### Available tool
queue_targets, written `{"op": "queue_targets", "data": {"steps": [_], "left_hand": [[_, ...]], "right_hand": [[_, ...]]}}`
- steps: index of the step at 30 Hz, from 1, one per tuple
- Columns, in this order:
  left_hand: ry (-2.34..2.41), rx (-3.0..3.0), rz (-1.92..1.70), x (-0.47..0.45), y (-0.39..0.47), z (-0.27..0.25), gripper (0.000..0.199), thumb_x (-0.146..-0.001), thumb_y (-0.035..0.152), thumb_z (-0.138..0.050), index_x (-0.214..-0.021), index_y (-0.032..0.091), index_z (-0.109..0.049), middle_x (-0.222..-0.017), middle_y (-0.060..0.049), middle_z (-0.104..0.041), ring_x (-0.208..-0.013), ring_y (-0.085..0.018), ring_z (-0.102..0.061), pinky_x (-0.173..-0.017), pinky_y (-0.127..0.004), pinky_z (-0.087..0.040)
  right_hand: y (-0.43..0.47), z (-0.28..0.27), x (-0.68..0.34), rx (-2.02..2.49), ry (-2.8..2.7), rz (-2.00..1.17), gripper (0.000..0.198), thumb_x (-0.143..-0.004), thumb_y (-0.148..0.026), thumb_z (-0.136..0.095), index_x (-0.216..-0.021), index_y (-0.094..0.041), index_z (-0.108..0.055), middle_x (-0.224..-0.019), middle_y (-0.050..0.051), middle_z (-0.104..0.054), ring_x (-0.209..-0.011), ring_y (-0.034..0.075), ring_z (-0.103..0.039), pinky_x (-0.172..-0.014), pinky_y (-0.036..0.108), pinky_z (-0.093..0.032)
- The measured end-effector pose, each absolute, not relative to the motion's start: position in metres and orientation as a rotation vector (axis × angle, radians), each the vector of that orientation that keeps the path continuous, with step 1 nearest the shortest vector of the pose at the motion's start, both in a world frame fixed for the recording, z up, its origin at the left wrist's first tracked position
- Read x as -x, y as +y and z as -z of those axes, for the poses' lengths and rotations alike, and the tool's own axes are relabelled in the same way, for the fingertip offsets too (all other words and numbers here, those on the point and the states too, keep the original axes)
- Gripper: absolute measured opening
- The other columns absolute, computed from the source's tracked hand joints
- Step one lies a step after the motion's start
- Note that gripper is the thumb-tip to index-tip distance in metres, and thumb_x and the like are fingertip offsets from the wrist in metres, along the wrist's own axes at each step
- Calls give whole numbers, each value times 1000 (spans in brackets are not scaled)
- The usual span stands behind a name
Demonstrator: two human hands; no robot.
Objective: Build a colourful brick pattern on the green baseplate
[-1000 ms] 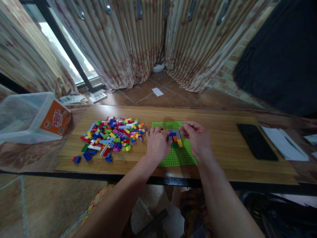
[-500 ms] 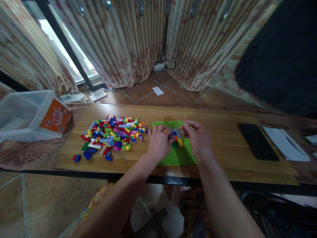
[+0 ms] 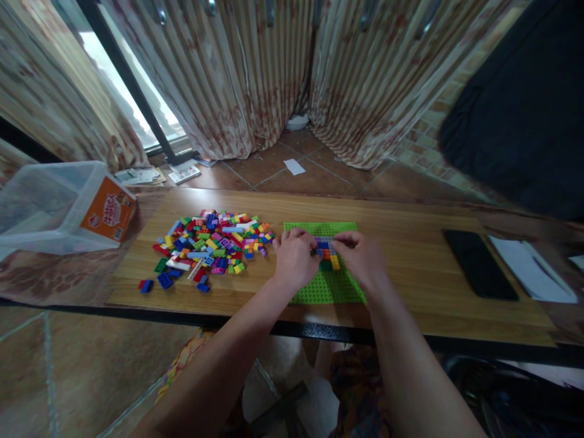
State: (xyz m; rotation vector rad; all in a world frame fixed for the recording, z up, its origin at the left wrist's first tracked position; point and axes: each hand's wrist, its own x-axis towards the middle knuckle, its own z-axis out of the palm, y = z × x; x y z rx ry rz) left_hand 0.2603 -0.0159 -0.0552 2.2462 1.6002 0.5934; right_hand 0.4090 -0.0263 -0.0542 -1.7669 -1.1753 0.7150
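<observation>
Both hands are closing fingertips-down on the small multicoloured stack of plastic bricks (image 3: 327, 254) at 12 o'clock of the flat green studded baseplate (image 3: 319, 291): left hand (image 3: 294, 261) bracing it, right hand (image 3: 362, 263) pinching, loose-brick pile (image 3: 210, 246) sitting at 9 o'clock within reach.

On the wooden table (image 3: 410, 292) we see a green baseplate (image 3: 319, 293), a loose brick pile (image 3: 212, 246), a black phone (image 3: 479, 264), papers (image 3: 529, 267) and a clear plastic box (image 3: 59, 207).

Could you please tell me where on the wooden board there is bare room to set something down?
Bare wood lies between the green baseplate and the black phone, and along the board's far edge. It is crowded at the brick pile and where the left hand and right hand meet.
</observation>
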Motion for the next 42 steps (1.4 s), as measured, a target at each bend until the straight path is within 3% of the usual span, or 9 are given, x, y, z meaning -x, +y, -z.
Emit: {"op": "queue_targets", "data": {"steps": [3,22,42], "left_hand": [[1646,-2213,-557,-261,-14,55,16,-74,28,-73,-87,23,-66,-114,-5,-62,-107,-29,-51,-89,-46,-40],[1691,-2171,-422,-265,-12,48,17,-77,30,-67,-90,19,-68,-111,-10,-62,-108,-30,-52,-92,-46,-41],[1725,-2157,-275,-270,-8,36,18,-77,30,-63,-89,17,-68,-113,-12,-61,-110,-30,-52,-96,-51,-40]], "right_hand": [[-26,57,-409,1862,-1284,-688,12,-61,-27,-73,-71,-20,-70,-66,2,-66,-63,18,-58,-66,34,-43],[-19,67,-413,2016,-1429,-671,22,-63,-35,-72,-78,-18,-69,-67,3,-66,-61,17,-59,-57,29,-41],[-13,78,-411,2044,-1474,-595,18,-65,-26,-72,-81,-20,-66,-71,3,-66,-62,16,-59,-57,28,-42]]}}
